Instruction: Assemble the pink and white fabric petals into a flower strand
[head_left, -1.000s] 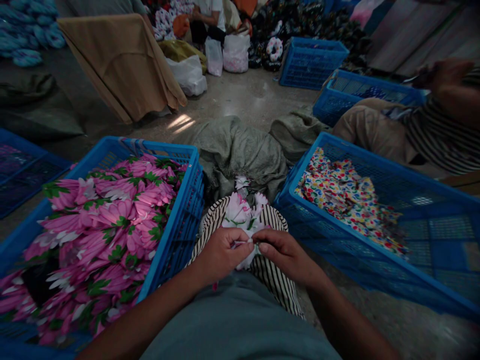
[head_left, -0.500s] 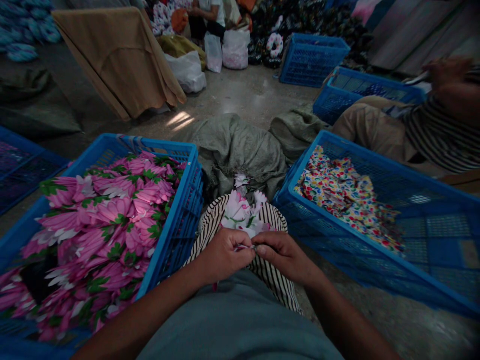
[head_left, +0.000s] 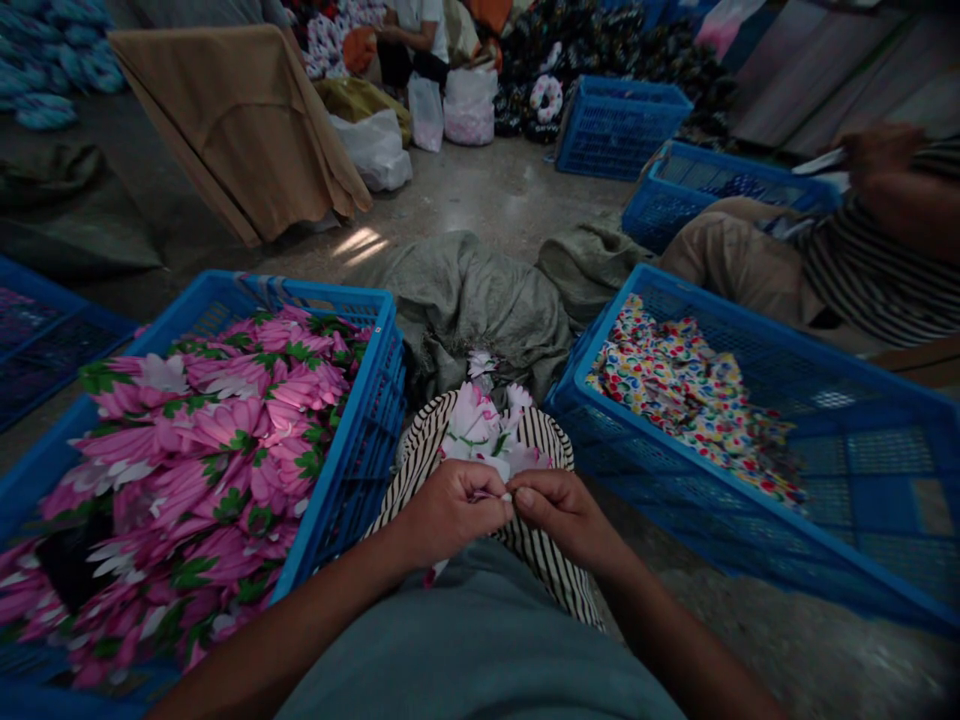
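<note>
My left hand (head_left: 442,512) and my right hand (head_left: 564,515) meet over my lap, both pinching a pink-and-white floral fabric piece (head_left: 480,428). The piece lies on a black-and-white striped cloth (head_left: 547,560) draped over my knee. A blue crate (head_left: 352,470) heaped with pink flower-print fabric pieces (head_left: 202,450) stands at my left. Another blue crate (head_left: 750,540) at my right holds multicoloured printed fabric (head_left: 682,385).
A grey-green sack (head_left: 480,295) lies on the concrete floor ahead. A person in a striped shirt (head_left: 877,270) sits at the right beside more blue crates (head_left: 622,125). A brown cloth (head_left: 240,120), white bags (head_left: 375,150) and another seated person (head_left: 412,35) are farther back.
My hands have stayed together on the floral piece, with small finger movements. The view has shifted slightly.
</note>
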